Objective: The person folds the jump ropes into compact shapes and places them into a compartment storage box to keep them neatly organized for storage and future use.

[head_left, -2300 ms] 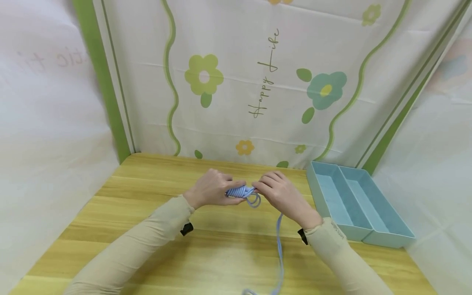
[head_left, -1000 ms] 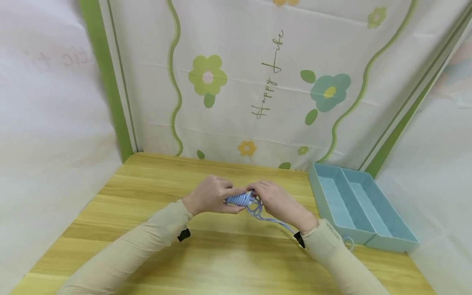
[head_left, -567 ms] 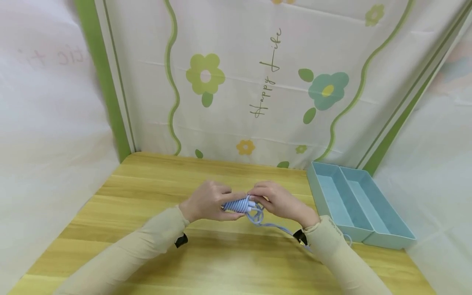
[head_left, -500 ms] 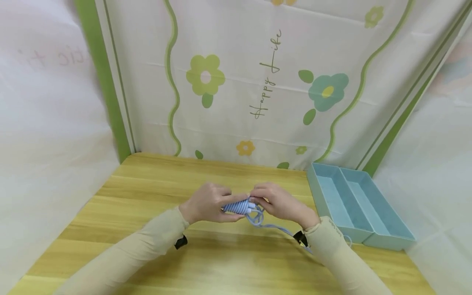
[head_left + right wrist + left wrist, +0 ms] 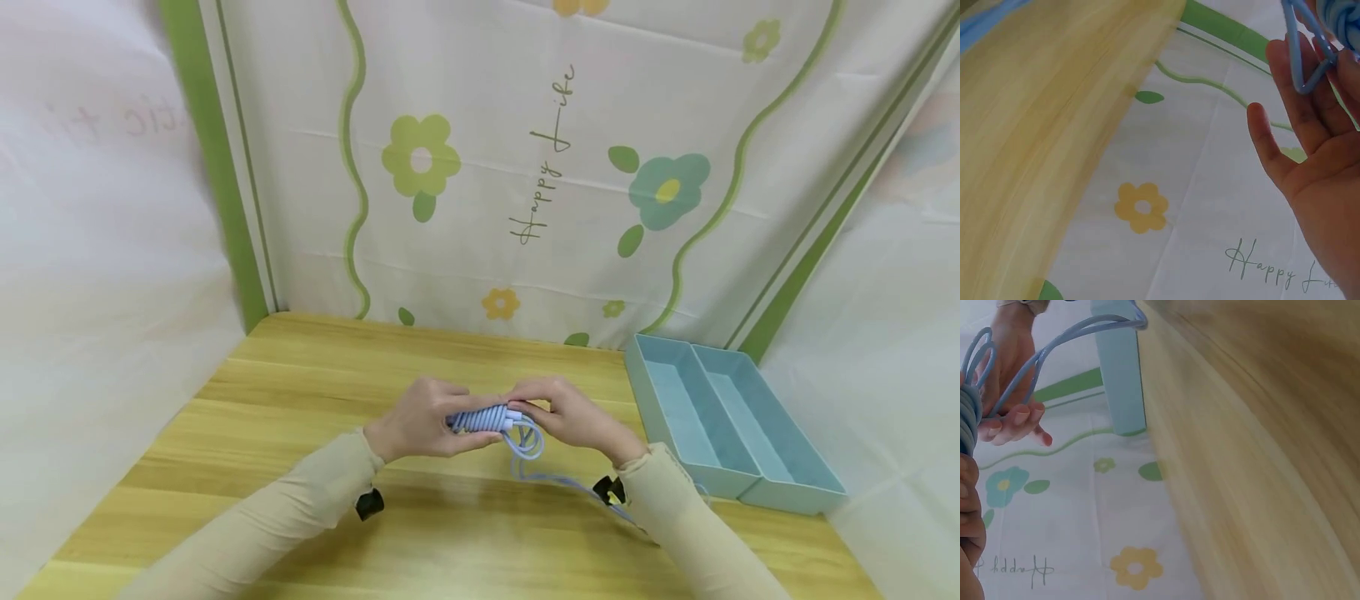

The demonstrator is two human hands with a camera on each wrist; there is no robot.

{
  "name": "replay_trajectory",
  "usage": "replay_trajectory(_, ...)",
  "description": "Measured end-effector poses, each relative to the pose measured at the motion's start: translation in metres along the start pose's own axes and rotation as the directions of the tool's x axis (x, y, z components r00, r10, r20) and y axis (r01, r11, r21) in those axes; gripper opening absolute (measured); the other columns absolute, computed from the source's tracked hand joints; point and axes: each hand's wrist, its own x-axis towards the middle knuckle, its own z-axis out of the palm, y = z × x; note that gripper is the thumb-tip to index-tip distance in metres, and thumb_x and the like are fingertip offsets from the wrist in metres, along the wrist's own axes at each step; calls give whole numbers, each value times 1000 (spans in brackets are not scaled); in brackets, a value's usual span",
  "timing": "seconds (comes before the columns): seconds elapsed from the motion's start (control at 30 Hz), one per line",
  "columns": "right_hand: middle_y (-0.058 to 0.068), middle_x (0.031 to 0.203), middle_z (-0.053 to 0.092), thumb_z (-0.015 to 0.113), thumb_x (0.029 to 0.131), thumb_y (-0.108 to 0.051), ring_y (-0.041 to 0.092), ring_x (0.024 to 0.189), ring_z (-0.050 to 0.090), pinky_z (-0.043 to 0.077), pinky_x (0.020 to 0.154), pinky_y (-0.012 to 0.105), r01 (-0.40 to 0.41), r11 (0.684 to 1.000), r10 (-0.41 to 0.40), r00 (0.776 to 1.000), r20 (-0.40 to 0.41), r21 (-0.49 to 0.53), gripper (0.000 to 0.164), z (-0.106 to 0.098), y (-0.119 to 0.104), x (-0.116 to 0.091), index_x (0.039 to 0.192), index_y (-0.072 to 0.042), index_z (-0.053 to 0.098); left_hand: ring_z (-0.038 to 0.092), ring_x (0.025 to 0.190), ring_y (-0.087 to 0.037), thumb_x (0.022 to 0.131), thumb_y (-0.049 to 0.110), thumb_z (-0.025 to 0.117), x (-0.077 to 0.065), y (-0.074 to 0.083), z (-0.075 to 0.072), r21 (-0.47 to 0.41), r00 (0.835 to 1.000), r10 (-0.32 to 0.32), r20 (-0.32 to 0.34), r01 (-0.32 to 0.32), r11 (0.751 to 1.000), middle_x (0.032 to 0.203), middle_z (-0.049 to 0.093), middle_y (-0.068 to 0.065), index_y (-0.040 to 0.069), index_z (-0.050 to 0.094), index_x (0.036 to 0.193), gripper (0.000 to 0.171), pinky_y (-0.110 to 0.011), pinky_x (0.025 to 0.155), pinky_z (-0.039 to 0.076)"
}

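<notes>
A light blue cable (image 5: 480,419) is wound into a tight coil between my two hands, above the table. My left hand (image 5: 427,421) grips the coil, thumb along one side and fingers along the other. At the coil's right end, two pale plug-like ends (image 5: 514,417) stick out beside a small loop. My right hand (image 5: 562,412) pinches the cable there with thumb and index finger. In the right wrist view the right hand's (image 5: 1319,156) little finger stands apart, and a cable loop (image 5: 1297,69) crosses the fingers. The loose length trails rightward below the right wrist.
A pale blue two-compartment tray (image 5: 750,479) stands at the right of the wooden table (image 5: 315,375). White curtains printed with flowers (image 5: 420,156) and lettering close off the back and both sides. A black wrist camera (image 5: 370,504) hangs under the left wrist, another under the right.
The loose cable, earlier hanging toward the front edge, now runs right beneath my right wrist. The plug-like ends came into view, and both hands sank slightly. The small loop widened over the last half second.
</notes>
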Motion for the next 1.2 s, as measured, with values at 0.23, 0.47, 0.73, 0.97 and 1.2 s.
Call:
replay_trajectory(0.23,8,90,70,58,93,13,23,78,65,53,73,33,-14,991,16,1000,-12,135,20,-4,-28,4,98,-1,72,67,74,-5,87,12,77,8,11,1,-334,979,-186,-83,148,931,97,73,-10,-4,71,114,32,-18,60,52)
replay_trajectory(0.47,6,82,68,51,100,7,21,77,64,52,73,35,-83,985,95,993,-74,150,22,12,-12,2,107,-6,67,70,79,-17,84,-8,73,29,35,-14,-434,873,-472,-123,381,816,101,71,-19,-13,68,111,28,-30,63,57)
replay_trajectory(0.73,-2,79,60,47,106,-12,11,69,60,53,63,31,-222,968,233,968,-96,115,15,30,-9,0,110,-10,62,61,64,-10,90,11,75,19,13,7,-345,808,-572,-143,501,794,106,71,-6,7,66,127,39,-26,52,51)
replay_trajectory(0.97,-2,84,52,42,105,-5,7,63,46,44,59,27,-230,970,222,969,-104,-75,24,38,-14,2,122,-3,58,56,60,-7,96,29,67,19,9,15,-255,846,-525,-87,491,833,116,69,-3,16,63,134,41,-24,51,48)
replay_trajectory(1.2,15,129,54,43,103,-1,19,101,53,49,84,35,-194,959,180,980,-84,-207,36,40,-13,0,138,5,49,57,60,-6,96,29,67,18,12,20,-253,842,-539,-8,520,816,103,72,-7,6,64,130,42,-24,49,47)
